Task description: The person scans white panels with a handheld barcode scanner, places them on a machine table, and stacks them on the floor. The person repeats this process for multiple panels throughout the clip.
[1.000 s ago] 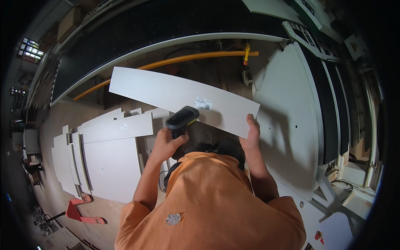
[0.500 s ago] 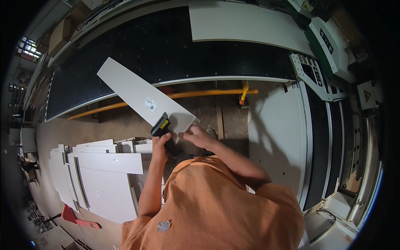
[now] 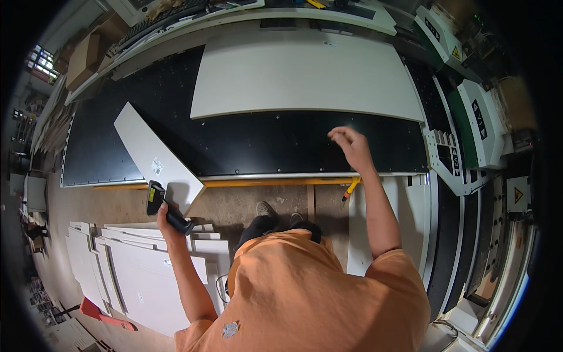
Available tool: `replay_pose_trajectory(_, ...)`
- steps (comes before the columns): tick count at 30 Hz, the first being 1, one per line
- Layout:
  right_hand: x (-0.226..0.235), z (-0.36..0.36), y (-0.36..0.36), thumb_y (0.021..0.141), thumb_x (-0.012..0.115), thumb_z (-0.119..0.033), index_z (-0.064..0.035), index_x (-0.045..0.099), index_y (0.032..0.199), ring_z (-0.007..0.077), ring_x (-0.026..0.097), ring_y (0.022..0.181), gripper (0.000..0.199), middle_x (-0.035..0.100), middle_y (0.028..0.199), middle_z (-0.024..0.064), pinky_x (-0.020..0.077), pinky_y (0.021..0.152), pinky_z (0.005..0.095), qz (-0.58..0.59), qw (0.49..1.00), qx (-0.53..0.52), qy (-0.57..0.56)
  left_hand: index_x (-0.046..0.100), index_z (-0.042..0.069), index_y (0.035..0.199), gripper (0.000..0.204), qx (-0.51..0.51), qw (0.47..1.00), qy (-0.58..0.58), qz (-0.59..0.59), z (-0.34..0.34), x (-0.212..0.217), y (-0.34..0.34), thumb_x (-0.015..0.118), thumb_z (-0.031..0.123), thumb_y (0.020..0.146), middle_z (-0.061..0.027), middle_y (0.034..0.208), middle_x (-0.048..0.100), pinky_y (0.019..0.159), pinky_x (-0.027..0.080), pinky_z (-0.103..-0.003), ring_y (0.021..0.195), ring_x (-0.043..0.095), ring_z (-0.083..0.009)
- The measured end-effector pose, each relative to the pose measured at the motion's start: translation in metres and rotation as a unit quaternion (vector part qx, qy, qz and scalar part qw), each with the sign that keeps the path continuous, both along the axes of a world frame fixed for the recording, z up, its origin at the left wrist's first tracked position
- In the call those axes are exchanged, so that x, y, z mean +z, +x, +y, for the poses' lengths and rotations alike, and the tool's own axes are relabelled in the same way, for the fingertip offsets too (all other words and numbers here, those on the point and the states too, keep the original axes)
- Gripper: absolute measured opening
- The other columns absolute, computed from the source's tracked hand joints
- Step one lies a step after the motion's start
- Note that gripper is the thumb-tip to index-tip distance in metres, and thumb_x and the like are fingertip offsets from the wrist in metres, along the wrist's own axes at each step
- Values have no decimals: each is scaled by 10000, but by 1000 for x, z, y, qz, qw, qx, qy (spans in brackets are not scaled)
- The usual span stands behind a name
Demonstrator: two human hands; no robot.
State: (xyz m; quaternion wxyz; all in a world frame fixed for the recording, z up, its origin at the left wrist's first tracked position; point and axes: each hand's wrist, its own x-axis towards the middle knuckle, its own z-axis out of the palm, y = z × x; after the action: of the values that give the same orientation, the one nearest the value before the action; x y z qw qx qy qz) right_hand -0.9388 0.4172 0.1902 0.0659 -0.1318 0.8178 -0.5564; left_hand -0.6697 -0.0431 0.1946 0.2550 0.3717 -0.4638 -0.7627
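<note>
In my left hand point(image 3: 167, 217) is a black handheld barcode scanner point(image 3: 170, 211) with a yellow label, my fingers closed round its grip. Just beyond it, a narrow white panel point(image 3: 153, 144) with a printed sticker slants across the edge of the black machine bed point(image 3: 258, 141). Its near end sticks out past that edge, close behind the scanner; whether my left hand also touches it is hidden. My right hand point(image 3: 353, 146) is stretched over the bed, fingers loosely bent and apart, holding nothing. A large white panel point(image 3: 305, 73) lies flat on the bed just beyond those fingers.
Stacked white panels point(image 3: 141, 270) stand low at my left, near a red pallet-jack part point(image 3: 105, 314). A yellow bar point(image 3: 252, 183) runs under the bed's near edge, with a yellow-handled tool point(image 3: 350, 189) at its right end. White and green machine housings point(image 3: 476, 126) rise at the right.
My right hand has left the narrow panel and swung out rightward over the bed. The scanner and the narrow panel's near end have shifted left. The view has moved, showing more of the large panel.
</note>
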Motion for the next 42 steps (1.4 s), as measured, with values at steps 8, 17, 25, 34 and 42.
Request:
replay_pose_trajectory(8,-20,112,-158,874,696,-280,20,512,1309,394,431,1286,560,496,1378,197,368,1088,476,212,814,-299,451,621,95,1001,287,17,1000,-17,4,-31,17,-86,660,347,871,-3,848,596,745,433,-255,817,564,-116)
replay_pose_trajectory(17,-48,168,-282,874,656,-532,42,472,1383,446,460,1241,790,491,1352,273,383,1057,512,150,844,-299,420,634,66,944,333,20,999,-33,-30,-14,24,-168,668,383,846,-31,758,612,536,440,-252,616,560,-118)
replay_pose_trajectory(25,-34,58,-202,828,752,-385,46,451,1342,430,448,1201,735,468,1308,250,393,1006,512,214,901,-191,327,634,57,845,389,-39,997,7,-73,38,38,-303,676,442,811,-7,630,547,381,351,-261,460,503,-116)
replay_pose_trajectory(34,-3,-161,-128,885,731,-200,24,419,1352,262,574,1067,605,589,1184,175,477,892,363,-19,986,4,-166,647,32,868,328,-259,965,29,-26,131,15,-313,664,352,800,-8,713,566,538,432,-256,605,529,-108)
replay_pose_trajectory(42,-13,-144,-157,916,654,-143,38,600,1115,202,629,941,275,650,1050,123,491,839,318,-201,887,-149,-388,674,-68,995,270,-16,997,-68,-31,57,-17,-248,667,99,783,-73,787,643,577,478,-292,619,585,-148)
